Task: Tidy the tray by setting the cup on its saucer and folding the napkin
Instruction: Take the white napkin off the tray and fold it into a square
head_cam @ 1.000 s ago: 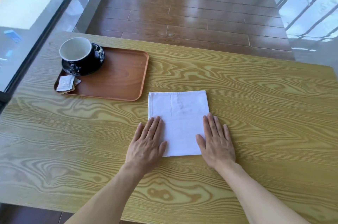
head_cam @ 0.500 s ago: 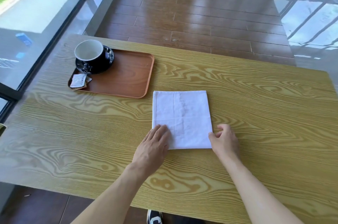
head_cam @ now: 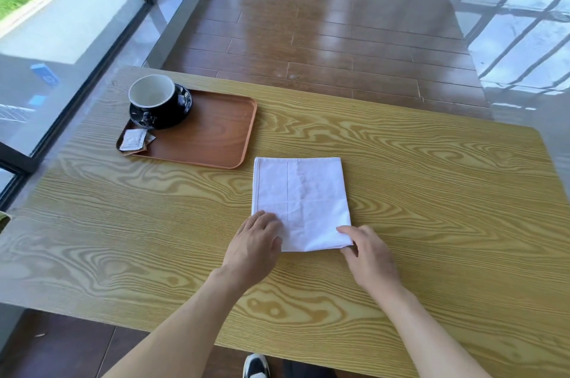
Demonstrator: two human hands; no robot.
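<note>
A white napkin [head_cam: 303, 198], folded into a rectangle, lies flat on the wooden table [head_cam: 431, 192] just right of the tray. My left hand [head_cam: 256, 246] has curled fingers on its near left corner. My right hand [head_cam: 368, 254] pinches the near right corner between thumb and fingers. At the far left of the brown tray [head_cam: 216, 134] stands a black cup [head_cam: 154, 98] with a white inside, upright on its black saucer [head_cam: 182, 109].
Small paper sachets [head_cam: 134, 140] lie on the tray's near left corner. A glass wall runs along the table's left side. Beyond the far table edge is brown plank floor. A shoe [head_cam: 256, 367] shows under the near table edge.
Both hands slid back from lying flat on the napkin to its near corners, and their fingers curled. The right hand now pinches its corner. The napkin has not visibly lifted.
</note>
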